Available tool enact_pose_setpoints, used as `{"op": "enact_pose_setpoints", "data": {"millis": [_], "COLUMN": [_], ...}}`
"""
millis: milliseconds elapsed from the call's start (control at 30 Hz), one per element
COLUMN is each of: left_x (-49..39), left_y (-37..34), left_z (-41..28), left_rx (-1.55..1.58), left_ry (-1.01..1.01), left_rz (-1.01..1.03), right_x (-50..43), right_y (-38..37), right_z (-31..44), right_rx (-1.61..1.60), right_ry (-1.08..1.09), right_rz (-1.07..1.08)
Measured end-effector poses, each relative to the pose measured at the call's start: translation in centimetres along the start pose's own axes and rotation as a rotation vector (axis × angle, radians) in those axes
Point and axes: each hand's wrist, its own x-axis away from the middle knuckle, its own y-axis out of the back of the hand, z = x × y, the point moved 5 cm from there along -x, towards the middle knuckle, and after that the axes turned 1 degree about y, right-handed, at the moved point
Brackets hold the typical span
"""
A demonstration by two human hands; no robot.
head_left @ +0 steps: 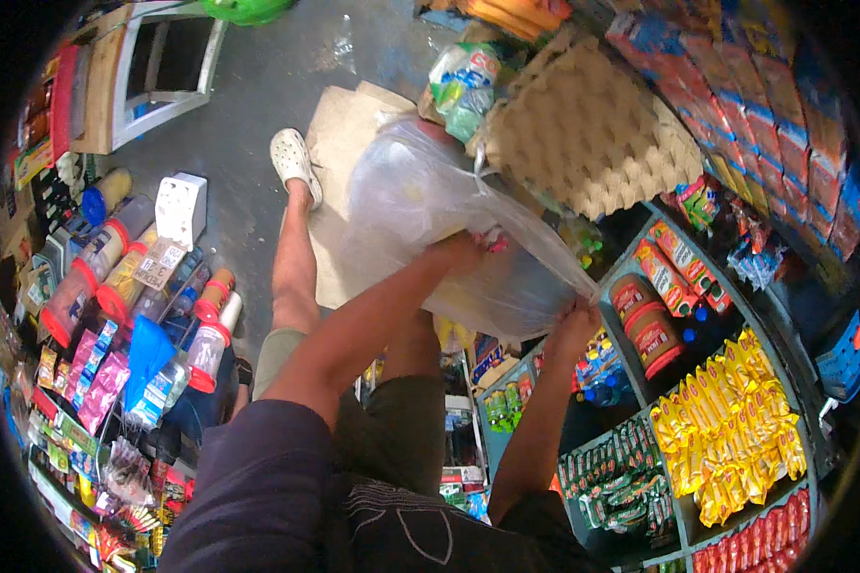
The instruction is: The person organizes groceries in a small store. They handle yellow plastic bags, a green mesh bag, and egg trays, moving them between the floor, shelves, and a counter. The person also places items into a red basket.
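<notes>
A large translucent plastic bag (401,193) rests in front of me on flattened cardboard (330,236), its mouth stretched towards the right. My right hand (577,311) grips the edge of that mouth. Into the opening reaches my left hand (466,251), its fingers partly hidden by the plastic. Something small and pink-red (496,241) shows at those fingertips; whether it is held is unclear. The bag's other contents are blurred through the film. Beyond the mouth, a knot of twisted plastic (480,168) stands up near a pulp egg tray (588,129).
Right of me are shelf compartments with yellow packets (727,422), dark green packets (620,480), brown-labelled tubs (645,326) and juice cartons (677,265). Red-lidded plastic jars (79,294) crowd the left side. My foot in a white clog (294,161) stands beside the cardboard.
</notes>
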Motion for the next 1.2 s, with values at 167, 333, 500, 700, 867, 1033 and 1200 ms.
{"op": "enact_pose_setpoints", "data": {"millis": [167,333,500,700,867,1033,1200], "left_x": [8.9,16.6,22.8,31.7,41.5,54.3,59.5], "left_y": [7.4,13.6,18.6,22.2,20.4,16.4,12.6], "left_z": [-1.3,-0.1,2.9,13.6,29.1,42.8,46.8], "left_rx": [0.239,0.104,0.381,0.771,1.084,1.196,1.521], "left_ry": [0.147,0.057,-0.170,-0.125,0.205,0.580,0.906], "left_rz": [-0.020,-0.268,-0.487,-0.691,-0.691,-1.112,-1.093], "right_x": [-3.9,-9.2,-10.6,-4.6,3.9,14.2,21.8], "right_y": [-0.1,0.8,1.6,-0.7,-10.8,-25.8,-39.9], "right_z": [-2.5,-3.3,-1.9,2.6,9.0,14.4,14.6], "right_rx": [0.014,-0.121,-0.189,0.285,1.082,1.313,1.039], "right_ry": [-0.105,-0.107,-0.063,-0.032,0.252,0.555,0.923], "right_rz": [-0.078,-0.095,-0.136,-0.345,-0.517,-0.362,0.422]}}
